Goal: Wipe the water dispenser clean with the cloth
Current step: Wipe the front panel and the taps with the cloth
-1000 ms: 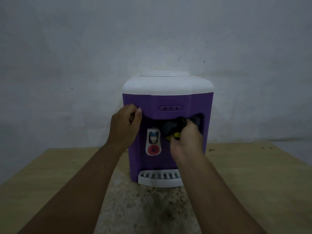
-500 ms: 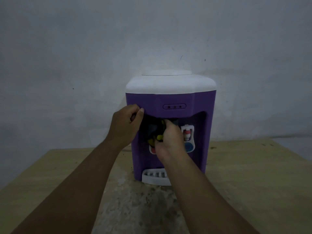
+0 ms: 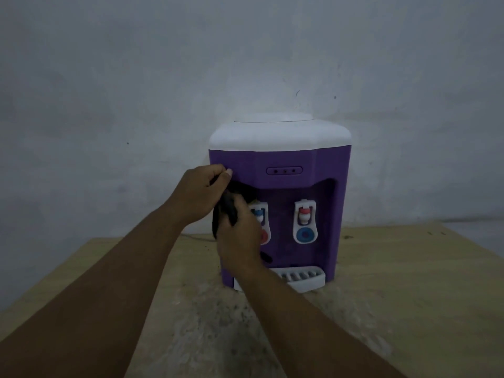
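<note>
The dim light blurred fine detail, and most of the dark cloth [image 3: 222, 214] was buried between the two hands, so only a crumpled black fold showed at the left edge of the recess. Its colour beyond dark could not be made out. The right hand [image 3: 240, 238] had its fingers curled round that cloth and pressed it against the left wall of the recess, covering the left half of the blue-capped tap [image 3: 262, 218] and the left end of the drip tray [image 3: 302, 278]. The left hand [image 3: 197, 192], fingers bent and thumb forward, gripped the upper left front corner of the water dispenser [image 3: 327, 165]. Both forearms ran off the bottom of the frame.

The water dispenser stood upright right of centre, on the far part of the wooden worktop [image 3: 422, 296], close to the grey wall [image 3: 136, 77]. Its body was purple under a rounded white top [image 3: 278, 137], with a small oval indicator panel [image 3: 284, 170] above the recess. The red-capped tap [image 3: 305, 222], in plain view, had a white housing and a round blue button. The white slotted drip tray jutted out at the base, above a pale mottled patch of the worktop.
</note>
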`<state>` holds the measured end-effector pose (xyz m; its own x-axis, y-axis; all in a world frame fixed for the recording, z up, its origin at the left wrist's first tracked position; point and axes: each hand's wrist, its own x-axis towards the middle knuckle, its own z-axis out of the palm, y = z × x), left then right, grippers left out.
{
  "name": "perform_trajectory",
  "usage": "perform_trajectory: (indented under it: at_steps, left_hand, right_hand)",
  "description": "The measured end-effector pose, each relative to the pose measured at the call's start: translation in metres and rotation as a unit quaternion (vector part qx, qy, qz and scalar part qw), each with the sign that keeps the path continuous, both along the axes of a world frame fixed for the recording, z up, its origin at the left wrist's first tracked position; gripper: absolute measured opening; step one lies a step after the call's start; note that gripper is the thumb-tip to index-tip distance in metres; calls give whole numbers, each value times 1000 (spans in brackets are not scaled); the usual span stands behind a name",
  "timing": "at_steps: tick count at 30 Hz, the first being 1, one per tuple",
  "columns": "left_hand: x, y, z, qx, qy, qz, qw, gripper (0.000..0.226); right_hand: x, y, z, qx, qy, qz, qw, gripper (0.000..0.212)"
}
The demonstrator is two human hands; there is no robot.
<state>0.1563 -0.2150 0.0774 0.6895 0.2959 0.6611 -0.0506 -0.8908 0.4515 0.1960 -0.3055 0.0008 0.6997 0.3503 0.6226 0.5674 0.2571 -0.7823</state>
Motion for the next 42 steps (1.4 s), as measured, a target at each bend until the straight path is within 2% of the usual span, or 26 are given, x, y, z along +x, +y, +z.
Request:
perform_trajectory:
  at_steps: [2,4,7,11,15,17,21,25,27,30,31,33,35,36,40,42]
  left_hand:
    - [-2,1,-3,28,3,2,1000,40]
    - [-3,2,-6,38,7,-2,999,41]
    - [-6,9,-16,11,15,-3,1000,39]
    - [-4,21,-34,-15,-25,49,998,33]
    - [1,25,-36,-17,-29,62,998,37]
    - [1,25,-35,-6,-26,66,997,39]
    - [2,24,-36,29,-30,74,996,41]
    - [4,23,-40,48,-47,74,995,43]
    - [5,25,-43,58,-50,85,993,46]
    - [5,23,-47,63,-50,97,992,46]
    - [5,22,-47,61,-50,104,991,46]
    - [5,18,-48,53,-58,112,991,43]
    - [5,15,-48,48,-49,129,989,41]
    - [5,14,-48,44,-42,140,988,41]
    - [-1,-6,-66,-26,-62,152,986,31]
    - [-5,-24,-87,-55,-66,153,985,30]
  right_hand:
    - [1,13,-20,-40,-107,-16,993,42]
    - [5,22,-39,-80,-168,-27,982,50]
    - [11,18,-59,-163,-197,-70,964,51]
    - [15,-1,-84,-279,-242,-82,926,49]
    - [8,-9,-96,-426,-206,-64,878,52]
    - [3,-5,-84,-412,-197,-88,885,47]
    - [2,10,-63,-304,-199,-134,922,38]
    - [8,7,-74,-317,-194,-100,923,39]
    - [13,3,-84,-329,-213,-78,917,41]
    - [19,-5,-99,-416,-241,-43,876,41]
    - [23,-7,-102,-425,-229,-25,875,36]
    - [28,-14,-101,-402,-172,24,899,26]
    - [35,-25,-100,-365,-164,30,916,27]
    - [38,-31,-101,-344,-122,24,930,28]
    - [55,-61,-102,-264,-84,-78,958,38]
    - [58,-70,-93,-187,13,-64,980,38]
